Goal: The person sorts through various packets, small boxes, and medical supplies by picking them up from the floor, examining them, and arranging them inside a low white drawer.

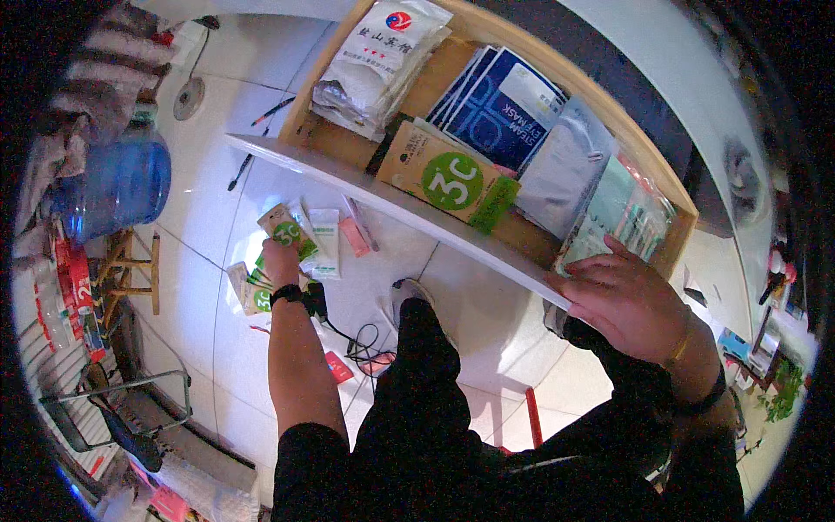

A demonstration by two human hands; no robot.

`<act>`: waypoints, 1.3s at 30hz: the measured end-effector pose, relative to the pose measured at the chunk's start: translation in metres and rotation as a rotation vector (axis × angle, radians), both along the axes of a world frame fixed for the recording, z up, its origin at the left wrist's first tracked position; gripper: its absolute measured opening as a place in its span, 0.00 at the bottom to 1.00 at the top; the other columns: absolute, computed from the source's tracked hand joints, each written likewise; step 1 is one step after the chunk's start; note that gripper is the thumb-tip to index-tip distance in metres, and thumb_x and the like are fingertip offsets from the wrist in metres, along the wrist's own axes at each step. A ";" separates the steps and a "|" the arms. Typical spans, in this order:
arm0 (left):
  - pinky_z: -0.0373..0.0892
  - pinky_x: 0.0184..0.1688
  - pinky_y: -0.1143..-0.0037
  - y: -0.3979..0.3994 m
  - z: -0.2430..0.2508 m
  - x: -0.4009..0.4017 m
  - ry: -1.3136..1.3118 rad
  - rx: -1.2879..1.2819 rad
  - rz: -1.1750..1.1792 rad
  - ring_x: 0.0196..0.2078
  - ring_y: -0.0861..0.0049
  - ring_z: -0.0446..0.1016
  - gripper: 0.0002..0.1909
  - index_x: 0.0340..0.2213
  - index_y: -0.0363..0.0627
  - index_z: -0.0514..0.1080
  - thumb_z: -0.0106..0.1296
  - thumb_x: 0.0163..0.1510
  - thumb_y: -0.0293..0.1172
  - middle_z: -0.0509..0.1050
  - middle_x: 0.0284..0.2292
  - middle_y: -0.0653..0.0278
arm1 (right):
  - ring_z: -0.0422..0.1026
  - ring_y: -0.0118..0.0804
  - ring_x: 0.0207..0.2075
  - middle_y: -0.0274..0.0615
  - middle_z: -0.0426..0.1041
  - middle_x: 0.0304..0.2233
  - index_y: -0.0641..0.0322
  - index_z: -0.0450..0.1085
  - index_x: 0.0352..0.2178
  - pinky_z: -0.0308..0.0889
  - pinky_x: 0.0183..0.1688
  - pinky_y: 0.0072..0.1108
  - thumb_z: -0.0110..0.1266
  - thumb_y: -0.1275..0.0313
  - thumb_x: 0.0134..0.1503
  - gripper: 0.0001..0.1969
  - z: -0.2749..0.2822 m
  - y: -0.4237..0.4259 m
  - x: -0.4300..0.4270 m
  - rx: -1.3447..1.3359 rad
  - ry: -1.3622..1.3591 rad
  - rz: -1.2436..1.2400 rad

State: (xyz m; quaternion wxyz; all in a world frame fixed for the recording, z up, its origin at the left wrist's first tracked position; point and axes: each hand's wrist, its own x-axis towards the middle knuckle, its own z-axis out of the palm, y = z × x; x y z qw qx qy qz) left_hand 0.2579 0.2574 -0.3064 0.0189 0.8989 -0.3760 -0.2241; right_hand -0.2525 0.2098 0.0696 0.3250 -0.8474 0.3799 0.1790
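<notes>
My left hand [283, 261] reaches down to the tiled floor at the left, its fingers on a brown and green packet [285, 228]. More such packets [244, 290] lie beside it, with white packets [324, 241] to the right. My right hand [613, 293] rests over the right end of the front of an open drawer [391, 202], near clear-wrapped packs [626, 212]. The drawer also holds white plastic packages [378, 65], blue steam eye mask packs [499, 104], a brown and green box [443, 173] and a silvery pouch [564, 169].
On the floor are a coiled black cable [365, 346], red packets [338, 367] and a pink packet [354, 236]. A large blue water bottle [127, 186] and a wooden stool [137, 264] stand at the left, a metal-framed chair [156, 404] below them.
</notes>
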 end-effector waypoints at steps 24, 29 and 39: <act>0.66 0.40 0.65 -0.054 0.387 -0.157 -0.368 -0.894 -0.865 0.38 0.57 0.70 0.09 0.38 0.41 0.72 0.47 0.54 0.24 0.72 0.33 0.54 | 0.74 0.46 0.39 0.42 0.75 0.29 0.50 0.72 0.34 0.64 0.46 0.46 0.48 0.71 0.53 0.08 -0.006 0.012 -0.002 -0.102 -0.073 -0.130; 0.69 0.39 0.67 -0.099 0.407 -0.235 -0.214 -0.674 -1.212 0.38 0.60 0.72 0.10 0.34 0.47 0.75 0.48 0.49 0.27 0.73 0.33 0.57 | 0.75 0.48 0.39 0.43 0.76 0.33 0.48 0.73 0.36 0.64 0.48 0.47 0.45 0.72 0.53 0.11 -0.014 0.016 -0.003 -0.148 -0.052 -0.104; 0.72 0.39 0.66 -0.124 0.355 -0.293 -0.575 -0.165 -1.635 0.41 0.63 0.74 0.12 0.37 0.55 0.75 0.46 0.51 0.31 0.74 0.36 0.60 | 0.73 0.50 0.47 0.44 0.75 0.44 0.56 0.75 0.42 0.61 0.50 0.50 0.45 0.70 0.56 0.15 -0.012 0.018 -0.003 -0.130 -0.094 -0.135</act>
